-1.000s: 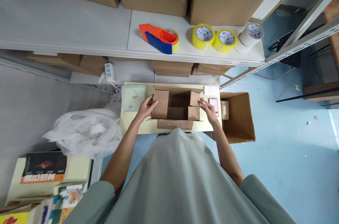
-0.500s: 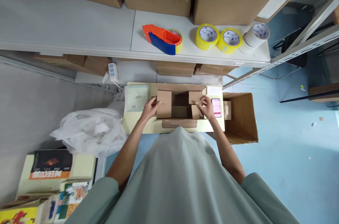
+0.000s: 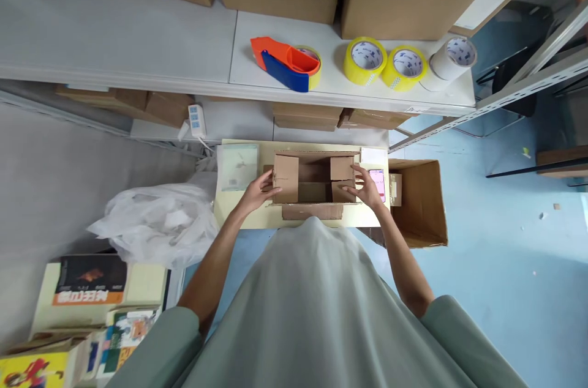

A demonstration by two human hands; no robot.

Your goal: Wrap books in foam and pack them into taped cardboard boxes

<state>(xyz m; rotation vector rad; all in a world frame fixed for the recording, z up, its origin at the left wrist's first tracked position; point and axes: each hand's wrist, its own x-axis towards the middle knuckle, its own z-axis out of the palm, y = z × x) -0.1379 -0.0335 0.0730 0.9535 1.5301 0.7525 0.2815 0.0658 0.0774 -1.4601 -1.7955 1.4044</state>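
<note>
A small cardboard box [image 3: 286,179] lies in front of me on the cream tabletop [image 3: 229,216], its long flaps spread and its end flaps folded inward, with a gap down the middle. At its left end, my left hand [image 3: 257,194] grips the side, thumb over the end flap and fingers against the outer wall. My right hand [image 3: 368,190] holds the right end, thumb low on the end flaps and fingers at the upper corner. A phone with a pink screen [image 3: 377,185] lies just beyond the right hand.
Above the table a shelf [image 3: 160,39] carries an orange and blue tape dispenser [image 3: 287,62], yellow tape rolls [image 3: 366,60] and large cartons. An open carton [image 3: 420,204] stands at the right. White plastic bags [image 3: 156,220] and books [image 3: 89,281] are at the left.
My right hand has shifted outward from the right end flaps to the box's right edge. The left hand has opened slightly wider around the left end. The right end flaps lie flatter and closer together.
</note>
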